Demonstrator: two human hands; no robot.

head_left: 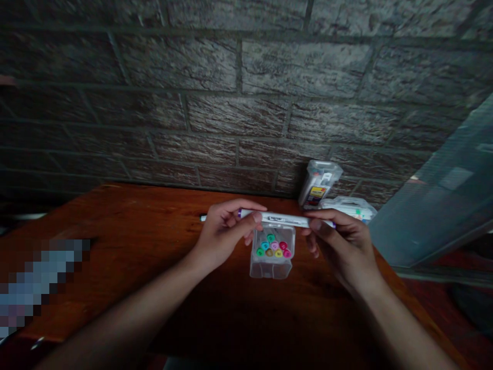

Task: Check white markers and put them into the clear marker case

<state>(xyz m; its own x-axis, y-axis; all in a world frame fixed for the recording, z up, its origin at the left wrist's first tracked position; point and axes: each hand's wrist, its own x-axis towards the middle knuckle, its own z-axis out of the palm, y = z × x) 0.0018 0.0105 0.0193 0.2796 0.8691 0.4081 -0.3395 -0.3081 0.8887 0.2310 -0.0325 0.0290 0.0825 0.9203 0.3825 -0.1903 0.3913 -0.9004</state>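
A white marker (287, 220) with purple ends lies sideways between my two hands, above a clear plastic case. My left hand (227, 226) pinches its left part between thumb and fingers. Its right end is gripped by my right hand (342, 241), thumb on the near side. Below the marker the open clear case (270, 269) holds several markers (275, 246), their green, blue, pink, red, yellow and brown ends facing me. Part of another marker (203, 218) shows on the table just left of my left hand.
On the wooden table (154, 246), a tall clear case (320, 185) with a yellow label stands against the brick wall (231, 113). A wider clear case (350, 206) sits beside it, partly behind my right hand. A translucent panel (435, 195) rises at the right edge.
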